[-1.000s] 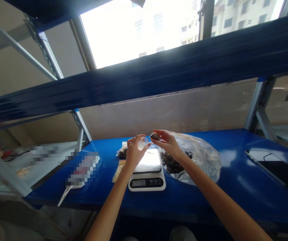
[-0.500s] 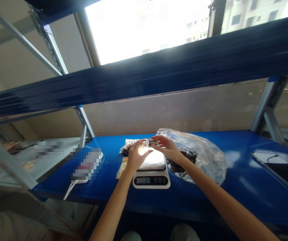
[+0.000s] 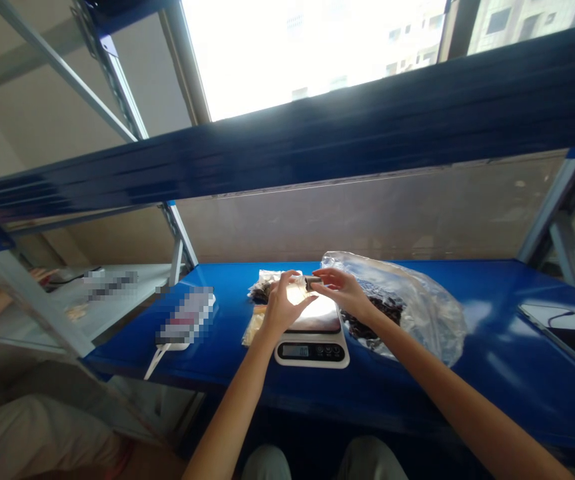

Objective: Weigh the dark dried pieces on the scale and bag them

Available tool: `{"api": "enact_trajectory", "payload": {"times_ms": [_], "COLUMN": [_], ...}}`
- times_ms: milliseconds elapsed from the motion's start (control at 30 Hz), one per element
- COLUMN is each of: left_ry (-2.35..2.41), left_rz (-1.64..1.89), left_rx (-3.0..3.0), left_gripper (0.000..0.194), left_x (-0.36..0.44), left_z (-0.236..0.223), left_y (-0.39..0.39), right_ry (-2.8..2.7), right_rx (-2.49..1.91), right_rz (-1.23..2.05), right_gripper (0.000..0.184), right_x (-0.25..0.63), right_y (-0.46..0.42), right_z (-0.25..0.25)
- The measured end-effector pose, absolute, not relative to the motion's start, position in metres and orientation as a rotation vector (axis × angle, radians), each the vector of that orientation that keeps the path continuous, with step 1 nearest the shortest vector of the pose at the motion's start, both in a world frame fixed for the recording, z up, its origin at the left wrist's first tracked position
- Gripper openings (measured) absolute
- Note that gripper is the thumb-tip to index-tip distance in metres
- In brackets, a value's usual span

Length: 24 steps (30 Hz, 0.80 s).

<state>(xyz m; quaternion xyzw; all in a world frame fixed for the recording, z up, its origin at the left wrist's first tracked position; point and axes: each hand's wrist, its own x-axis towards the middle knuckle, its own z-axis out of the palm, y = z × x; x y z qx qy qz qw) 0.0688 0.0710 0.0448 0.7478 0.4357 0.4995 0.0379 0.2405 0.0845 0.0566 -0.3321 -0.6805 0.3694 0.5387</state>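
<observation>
The right hand (image 3: 343, 291) is pinching a small dark piece (image 3: 310, 283) between its fingertips (image 3: 320, 275), right at the end of a clear plastic sleeve (image 3: 295, 292) that the left hand (image 3: 283, 310) is grasping. Both are hovering above a digital kitchen scale (image 3: 312, 351) near the back edge of the blue tabletop (image 3: 497, 333). A large clear bag (image 3: 430, 313) holding dark pieces is lying just right of the scale, and small packets (image 3: 262, 291) are lying just left of it.

Packing-style workroom, blue steel rack shelving (image 3: 487, 293), digital scale (image 3: 312, 353), clear plastic bag of dark pieces (image 3: 432, 320), window (image 3: 292, 53) onto apartment blocks
</observation>
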Motion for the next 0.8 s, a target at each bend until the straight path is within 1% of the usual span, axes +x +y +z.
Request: {"api": "enact_trajectory", "payload": {"times_ms": [167,333,433,667,800], "left_ry": [1.260,1.189,1.165,1.142,1.153], "left_rz": [1.595,1.520,1.447,1.526,1.553], "left_rx": [2.275,2.360,2.424,2.375,2.307], "left_gripper": [0.053,0.042,0.041,0.030,0.027], "left_x": [0.0691,0.0686,0.0686,0.0688,0.0699], "left_z": [0.0430,0.0453,0.0453,0.0450,0.0468], "left_y": [0.0717,0.0719,0.0724,0.0733,0.0717], "right_ry": [-1.572,-1.573,-1.558,-1.585,-1.589], "right_rx": [-0.794,-0.808,-0.813,-0.826,-0.799], "right_rz": [0.936,0.923,0.915,0.885,0.866], "right_gripper": [0.035,0.038,0.039,0.038,0.036], "right_x": [0.2407,0.2408,0.2419,0.2404,0.2378], "right_y": [0.0813,0.0837,0.0841,0.0827,0.0825], "right_z": [0.0613,0.0596,0.0593,0.0590,0.0575]}}
